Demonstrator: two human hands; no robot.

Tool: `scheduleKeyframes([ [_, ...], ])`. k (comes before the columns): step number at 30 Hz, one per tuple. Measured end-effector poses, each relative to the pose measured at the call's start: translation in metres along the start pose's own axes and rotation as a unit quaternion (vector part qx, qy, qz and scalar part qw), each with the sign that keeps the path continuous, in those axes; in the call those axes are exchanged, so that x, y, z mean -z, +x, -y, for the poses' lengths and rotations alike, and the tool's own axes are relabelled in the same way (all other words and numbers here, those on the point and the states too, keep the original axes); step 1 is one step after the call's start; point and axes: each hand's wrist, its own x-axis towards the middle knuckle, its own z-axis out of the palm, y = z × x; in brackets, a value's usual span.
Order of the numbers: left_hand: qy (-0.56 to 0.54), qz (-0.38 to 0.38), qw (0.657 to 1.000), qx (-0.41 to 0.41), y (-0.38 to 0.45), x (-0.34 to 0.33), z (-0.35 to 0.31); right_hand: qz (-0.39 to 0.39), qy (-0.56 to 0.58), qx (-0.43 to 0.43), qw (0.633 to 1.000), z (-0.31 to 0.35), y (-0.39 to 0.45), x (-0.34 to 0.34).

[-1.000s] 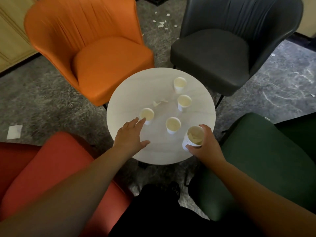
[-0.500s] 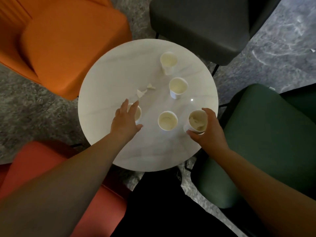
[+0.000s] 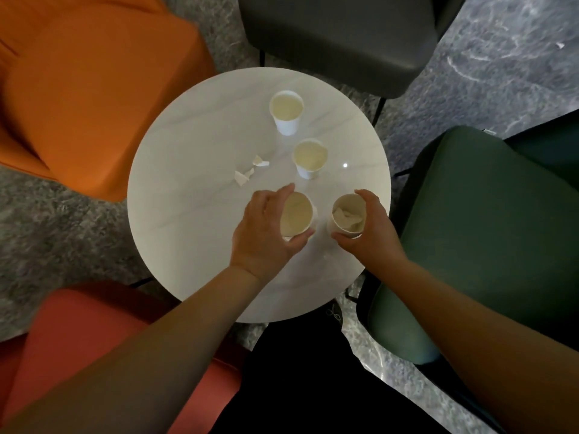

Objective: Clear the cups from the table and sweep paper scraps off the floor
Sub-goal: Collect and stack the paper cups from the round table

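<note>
A round white counter (image 3: pixel 188 214) is seen from above, ringed by four chairs: an orange chair (image 3: pixel 87 89) at the upper left, a grey chair (image 3: pixel 338 36) at the top, a green chair (image 3: pixel 488 233) on the right and a red chair (image 3: pixel 87 346) at the lower left.

Four paper cups are visible on or over the counter. The far cup (image 3: pixel 286 112) is stood upright near the grey chair, and the middle cup (image 3: pixel 309 158) is stood just nearer, apart from it. Both are left untouched.

A third cup (image 3: pixel 297 216) is gripped by the left hand (image 3: pixel 266 233), with the fingers curled round its far rim and the thumb pressed against its near side. It cannot be told whether this cup is lifted or resting on the counter.

A fourth cup (image 3: pixel 347 216), with crumpled paper inside, is held by the right hand (image 3: pixel 372 227); the fingers are wrapped round its right side and the thumb is laid under its near edge. The two held cups are set side by side, close but not touching.

Torn paper scraps (image 3: pixel 250 170) are left on the counter to the left of the middle cup, well clear of both hands. One small white scrap (image 3: pixel 560 44) is seen on the dark floor (image 3: pixel 501 73) at the upper right.
</note>
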Motion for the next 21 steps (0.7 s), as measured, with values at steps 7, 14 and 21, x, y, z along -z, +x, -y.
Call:
scheduleKeyframes([
  [7, 0.05, 0.143, 0.988, 0.027, 0.01, -0.045, 0.018, -0.007, 0.008, 0.003, 1.0, -0.006, 0.006, -0.003],
  [14, 0.028, 0.184, 0.982, 0.036, 0.022, -0.046, 0.031, -0.013, 0.011, -0.007, 1.0, -0.003, 0.013, -0.004],
  [21, -0.081, -0.015, 0.994, 0.069, 0.073, -0.003, 0.015, -0.027, 0.013, -0.024, 0.999, 0.008, 0.032, -0.001],
])
